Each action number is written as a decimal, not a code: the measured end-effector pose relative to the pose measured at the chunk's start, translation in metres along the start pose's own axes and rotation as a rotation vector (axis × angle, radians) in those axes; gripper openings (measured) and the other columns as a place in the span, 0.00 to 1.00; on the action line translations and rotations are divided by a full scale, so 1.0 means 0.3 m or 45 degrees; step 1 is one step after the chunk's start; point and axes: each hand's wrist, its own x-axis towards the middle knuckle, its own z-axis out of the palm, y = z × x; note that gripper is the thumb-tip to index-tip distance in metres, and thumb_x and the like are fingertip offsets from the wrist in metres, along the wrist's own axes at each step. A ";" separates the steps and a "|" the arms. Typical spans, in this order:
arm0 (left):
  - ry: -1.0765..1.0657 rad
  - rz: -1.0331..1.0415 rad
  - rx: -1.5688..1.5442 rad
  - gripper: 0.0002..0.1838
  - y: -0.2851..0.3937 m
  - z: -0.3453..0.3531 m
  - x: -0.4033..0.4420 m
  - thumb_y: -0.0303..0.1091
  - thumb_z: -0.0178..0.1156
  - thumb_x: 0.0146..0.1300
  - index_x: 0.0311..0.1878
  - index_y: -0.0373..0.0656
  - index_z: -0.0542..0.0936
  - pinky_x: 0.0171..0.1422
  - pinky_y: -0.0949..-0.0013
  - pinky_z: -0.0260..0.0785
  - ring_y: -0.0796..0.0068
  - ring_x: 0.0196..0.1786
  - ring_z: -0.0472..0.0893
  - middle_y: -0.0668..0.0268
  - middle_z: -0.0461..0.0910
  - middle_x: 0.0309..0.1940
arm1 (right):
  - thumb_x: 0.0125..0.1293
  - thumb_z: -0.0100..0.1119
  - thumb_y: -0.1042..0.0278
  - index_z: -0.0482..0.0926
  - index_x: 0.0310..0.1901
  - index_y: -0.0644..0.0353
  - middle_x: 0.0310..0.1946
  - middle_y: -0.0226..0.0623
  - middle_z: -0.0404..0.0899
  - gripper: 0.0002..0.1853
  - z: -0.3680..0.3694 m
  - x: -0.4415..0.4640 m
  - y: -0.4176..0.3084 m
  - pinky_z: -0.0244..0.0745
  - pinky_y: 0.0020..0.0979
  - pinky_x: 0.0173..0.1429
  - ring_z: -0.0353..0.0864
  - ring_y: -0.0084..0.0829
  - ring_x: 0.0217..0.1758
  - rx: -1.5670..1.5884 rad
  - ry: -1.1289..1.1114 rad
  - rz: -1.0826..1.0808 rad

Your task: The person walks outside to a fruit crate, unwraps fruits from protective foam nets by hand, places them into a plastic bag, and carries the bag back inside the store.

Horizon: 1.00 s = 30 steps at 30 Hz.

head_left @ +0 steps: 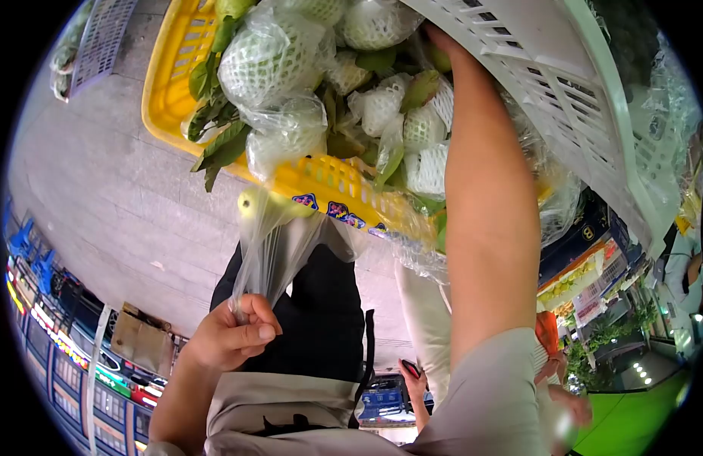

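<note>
My left hand [241, 330] is closed on the gathered top of a clear plastic bag [271, 243], which stretches up to the basket's front edge. A pale green fruit, like a guava [250, 203], shows through the bag below the rim. My right arm reaches into the yellow basket [328, 181]; my right hand [440, 39] is mostly hidden among the fruit, under the edge of the white crate [606, 45], so its fingers do not show. Several green fruits in white foam nets and clear wrap [269, 64] fill the basket, with green leaves [228, 146] between them.
The white crate overhangs the basket on the right. Another slatted crate [101, 45] stands on the paved floor [116, 175] at upper left. Boxes of fruit [583, 277] are at the right. Another person's hand [416, 380] with a phone shows below.
</note>
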 end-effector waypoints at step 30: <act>-0.025 0.644 0.646 0.41 0.130 0.391 -0.037 0.28 0.74 0.63 0.75 0.35 0.64 0.74 0.64 0.69 0.71 0.68 0.76 0.62 0.75 0.67 | 0.65 0.73 0.77 0.78 0.62 0.68 0.58 0.39 0.83 0.25 -1.159 -0.946 -0.569 0.76 0.32 0.65 0.81 0.29 0.61 2.528 -0.407 0.708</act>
